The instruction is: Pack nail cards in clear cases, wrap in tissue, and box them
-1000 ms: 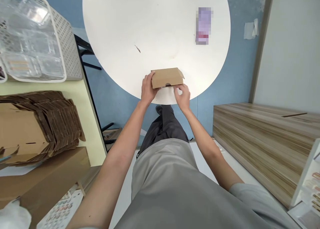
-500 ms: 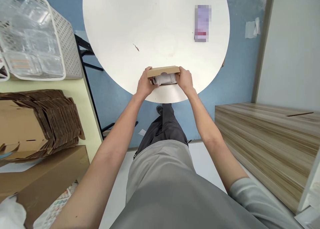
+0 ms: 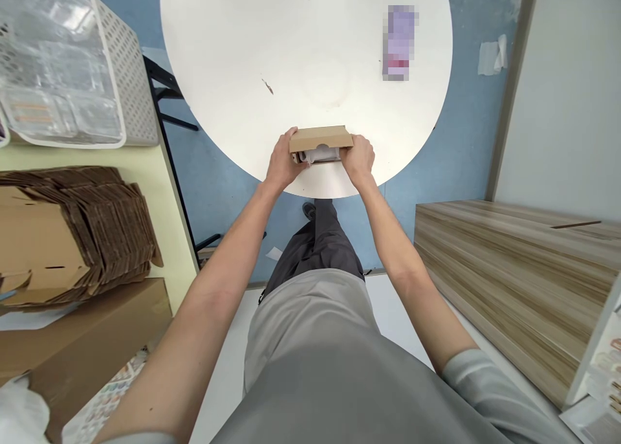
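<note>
A small brown cardboard box (image 3: pixel 320 138) lies near the front edge of the round white table (image 3: pixel 301 49). Its lid is partly raised and something white (image 3: pixel 321 153) shows inside. My left hand (image 3: pixel 281 162) grips the box's left end, fingers curled round it. The box's right end is gripped by my right hand (image 3: pixel 359 160) in the same way. Both hands rest on the tabletop.
A blurred purple object (image 3: pixel 398 41) lies at the table's far right. To the left, a yellow-green table holds a stack of flat cardboard blanks (image 3: pixel 72 230) and a white basket of clear plastic trays (image 3: pixel 58 75). A wooden bench (image 3: pixel 514 269) stands at the right.
The box lid, closed a second ago, is lifted at the front, showing white contents. My right hand moved from the box's front to its right end.
</note>
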### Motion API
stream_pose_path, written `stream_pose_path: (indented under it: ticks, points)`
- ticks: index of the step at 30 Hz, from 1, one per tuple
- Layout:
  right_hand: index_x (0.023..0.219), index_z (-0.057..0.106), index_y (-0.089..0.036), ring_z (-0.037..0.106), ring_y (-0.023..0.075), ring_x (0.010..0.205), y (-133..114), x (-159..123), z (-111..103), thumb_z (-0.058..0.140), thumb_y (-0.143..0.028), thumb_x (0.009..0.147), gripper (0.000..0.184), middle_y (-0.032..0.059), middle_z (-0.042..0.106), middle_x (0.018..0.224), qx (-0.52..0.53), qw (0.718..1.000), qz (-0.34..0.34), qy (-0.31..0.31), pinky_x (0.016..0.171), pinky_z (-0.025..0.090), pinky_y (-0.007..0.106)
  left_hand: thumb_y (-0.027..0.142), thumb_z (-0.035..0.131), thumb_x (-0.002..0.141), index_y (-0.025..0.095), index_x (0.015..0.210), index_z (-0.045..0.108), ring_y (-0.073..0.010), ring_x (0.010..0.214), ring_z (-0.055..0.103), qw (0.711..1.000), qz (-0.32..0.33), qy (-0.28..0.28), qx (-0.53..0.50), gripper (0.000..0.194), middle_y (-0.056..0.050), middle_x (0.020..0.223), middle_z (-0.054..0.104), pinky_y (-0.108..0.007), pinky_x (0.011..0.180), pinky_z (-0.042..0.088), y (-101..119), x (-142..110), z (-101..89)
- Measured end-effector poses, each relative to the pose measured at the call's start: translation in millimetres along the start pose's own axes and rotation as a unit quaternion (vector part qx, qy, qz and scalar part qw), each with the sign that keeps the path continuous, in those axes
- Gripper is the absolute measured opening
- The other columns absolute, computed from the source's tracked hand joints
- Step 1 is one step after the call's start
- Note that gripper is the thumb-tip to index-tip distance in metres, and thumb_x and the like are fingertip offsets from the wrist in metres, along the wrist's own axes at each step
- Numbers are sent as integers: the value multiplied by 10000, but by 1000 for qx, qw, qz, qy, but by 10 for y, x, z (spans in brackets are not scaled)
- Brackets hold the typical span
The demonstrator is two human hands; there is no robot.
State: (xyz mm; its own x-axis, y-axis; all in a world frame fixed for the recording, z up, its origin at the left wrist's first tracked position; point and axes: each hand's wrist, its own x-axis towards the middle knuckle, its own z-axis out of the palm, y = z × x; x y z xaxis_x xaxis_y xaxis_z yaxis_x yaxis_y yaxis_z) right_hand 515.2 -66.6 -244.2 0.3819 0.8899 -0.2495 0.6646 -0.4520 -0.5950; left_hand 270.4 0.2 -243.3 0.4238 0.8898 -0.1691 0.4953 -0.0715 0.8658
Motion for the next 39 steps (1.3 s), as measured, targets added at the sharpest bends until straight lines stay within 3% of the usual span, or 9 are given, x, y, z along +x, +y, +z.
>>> stream_pose_path:
  ticks: [5, 9, 12, 16, 19, 24, 29, 35, 39]
  points:
    - [1334, 737, -206, 731, 397, 1142, 107, -184, -146, 561, -394, 1101, 348, 173, 738, 1224, -7, 998, -49, -34, 996, 644, 573, 530, 958, 868, 305, 1666, 567, -358, 1335, 695, 1000, 13, 10, 18, 916, -134, 1389, 667, -506, 1179, 591, -16, -142, -28]
    - [1670, 544, -249, 718, 356, 1211, 139, -375, -311, 656, -430, 1057, 649, 169, 693, 1507, 28, 991, -102, -84, 1006, 667, 510, 539, 860, 947, 328, 1708, 545, -291, 1237, 734, 1000, 4, 13, 22, 851, -107, 1321, 670, -430, 1122, 626, -87, -278, -36]
    - [1743, 468, -284, 703, 359, 1269, 169, -454, -358, 678, -443, 1044, 747, 159, 675, 1564, 33, 988, -109, -108, 1030, 669, 513, 520, 808, 981, 337, 1735, 512, -269, 1232, 745, 1000, 2, 6, 22, 831, -125, 1457, 653, -414, 1111, 636, -153, -322, -18]
    - [1741, 472, -299, 717, 352, 1298, 223, -473, -269, 629, -397, 1070, 696, 157, 695, 1546, 42, 989, -100, -101, 1099, 644, 557, 455, 751, 1012, 331, 1717, 533, -305, 1396, 705, 1000, 9, -5, 11, 748, -142, 1699, 558, -468, 1184, 618, -182, -325, 14]
    - [1729, 468, -297, 707, 346, 1362, 194, -458, -179, 613, -423, 1089, 669, 167, 653, 1626, 78, 989, -94, -79, 1148, 619, 593, 430, 725, 1022, 337, 1707, 548, -328, 1472, 664, 1000, 9, -10, -4, 714, -127, 1747, 560, -518, 1208, 611, -137, -318, 5]
    - [1714, 477, -288, 707, 352, 1381, -3, -421, -278, 624, -568, 1077, 711, 182, 520, 1774, 129, 987, -69, -73, 1108, 646, 575, 379, 723, 1014, 320, 1713, 548, -283, 1269, 754, 999, -23, -29, -2, 723, -102, 1566, 738, -493, 1149, 646, 25, -260, -205]
    - [1649, 577, -282, 776, 322, 1138, -119, -380, -518, 612, -600, 1058, 671, 166, 638, 1674, 142, 985, -36, -87, 1031, 678, 535, 370, 754, 985, 326, 1634, 628, -290, 1161, 778, 996, -57, -62, 3, 663, -89, 1409, 794, -470, 1051, 682, 168, -47, -451]
    - [1388, 732, -185, 808, 339, 1092, -132, -284, -440, 634, -667, 1016, 617, 221, 799, 1393, 178, 980, 70, -59, 1019, 661, 531, 346, 741, 992, 224, 1424, 736, -297, 1141, 784, 992, -110, -64, 13, 449, -164, 1384, 776, -471, 1020, 676, 305, 243, -373]
    - [1337, 716, -219, 802, 336, 1105, -158, -205, -413, 640, -788, 972, 680, 216, 789, 1422, 190, 976, 96, -53, 1004, 656, 518, 334, 713, 1024, 193, 1365, 739, -301, 1137, 794, 986, -157, -53, 32, 370, -171, 1397, 788, -482, 1059, 649, 436, 328, -331]
